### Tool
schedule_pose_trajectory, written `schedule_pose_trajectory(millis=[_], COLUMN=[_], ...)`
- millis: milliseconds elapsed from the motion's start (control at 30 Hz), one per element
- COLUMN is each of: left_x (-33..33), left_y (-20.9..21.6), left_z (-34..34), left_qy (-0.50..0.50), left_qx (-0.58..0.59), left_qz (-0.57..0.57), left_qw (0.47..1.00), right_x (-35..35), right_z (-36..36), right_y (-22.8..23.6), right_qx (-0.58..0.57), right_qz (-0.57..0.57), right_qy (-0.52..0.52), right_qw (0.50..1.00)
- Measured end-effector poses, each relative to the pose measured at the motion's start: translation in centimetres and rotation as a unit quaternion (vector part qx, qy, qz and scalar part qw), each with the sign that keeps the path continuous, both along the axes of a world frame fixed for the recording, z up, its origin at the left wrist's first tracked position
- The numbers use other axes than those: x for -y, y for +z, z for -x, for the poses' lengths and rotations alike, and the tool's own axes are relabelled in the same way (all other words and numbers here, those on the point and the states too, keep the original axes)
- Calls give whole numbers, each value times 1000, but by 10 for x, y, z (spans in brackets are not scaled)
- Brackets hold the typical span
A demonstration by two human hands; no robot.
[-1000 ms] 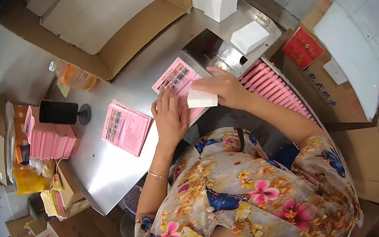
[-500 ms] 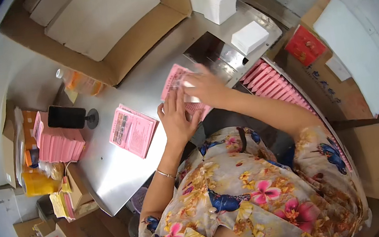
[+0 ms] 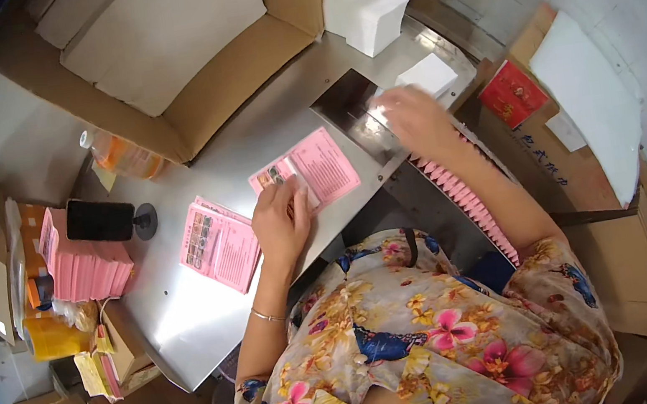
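Observation:
A pink printed paper packet (image 3: 328, 169) lies spread flat on the metal table, with a narrow whitish strip across its middle. My left hand (image 3: 283, 221) presses down on its left part, fingers bent and close together over the strip. Off to the right, my right hand (image 3: 420, 126) is lifted beside a stack of white paper napkins (image 3: 429, 75). Motion smears its fingers, and whether they hold anything is unclear. To the left of my left hand rests a small pile of similar pink packets (image 3: 218, 246).
A large open cardboard box (image 3: 235, 68) takes up the back of the table. Another white napkin stack (image 3: 367, 13) stands behind. A phone on a stand (image 3: 99, 220), a bottle (image 3: 121, 154) and stacked pink packets (image 3: 88, 265) are left. A box with a row of pink packets (image 3: 468, 204) sits right.
My right hand has left the pink packet and moved right, close to the white napkins. The packet now lies turned and more spread out, with my left hand still on it.

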State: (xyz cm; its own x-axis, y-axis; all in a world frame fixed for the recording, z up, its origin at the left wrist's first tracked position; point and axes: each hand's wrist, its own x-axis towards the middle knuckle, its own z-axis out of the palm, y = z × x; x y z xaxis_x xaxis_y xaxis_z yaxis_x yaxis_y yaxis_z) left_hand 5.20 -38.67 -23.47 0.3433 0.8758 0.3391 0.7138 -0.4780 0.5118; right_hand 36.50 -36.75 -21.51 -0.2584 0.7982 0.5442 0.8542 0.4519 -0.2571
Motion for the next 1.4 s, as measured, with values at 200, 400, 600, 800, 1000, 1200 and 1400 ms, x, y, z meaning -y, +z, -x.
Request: schedule_pose_trajectory(millis=[200,400,600,800,1000,1200,1400], left_x=[-8,-2,19,20,7,12,29], left_y=[0,7,7,-6,-20,-15,27], left_z=[-15,-15,12,1,-28,-21,-44], left_qy=[-116,-138,-181,-115,-84,-52,-92], left_qx=[-61,-45,22,-97,26,-60,281], left_qz=[-135,38,112,-17,-1,-46,59], left_qw=[982,989,977,988,996,996,954], right_x=[-4,-7,-9,-24,9,17,46], right_z=[-57,-61,-58,-84,10,19,42], right_y=[-25,-26,-25,-30,-2,0,-2], right_qx=[9,-40,25,16,-26,-102,-176], right_qz=[24,85,45,-2,-22,9,157], right_qy=[-182,-160,-167,-141,120,60,148], right_qw=[983,983,985,990,992,993,961])
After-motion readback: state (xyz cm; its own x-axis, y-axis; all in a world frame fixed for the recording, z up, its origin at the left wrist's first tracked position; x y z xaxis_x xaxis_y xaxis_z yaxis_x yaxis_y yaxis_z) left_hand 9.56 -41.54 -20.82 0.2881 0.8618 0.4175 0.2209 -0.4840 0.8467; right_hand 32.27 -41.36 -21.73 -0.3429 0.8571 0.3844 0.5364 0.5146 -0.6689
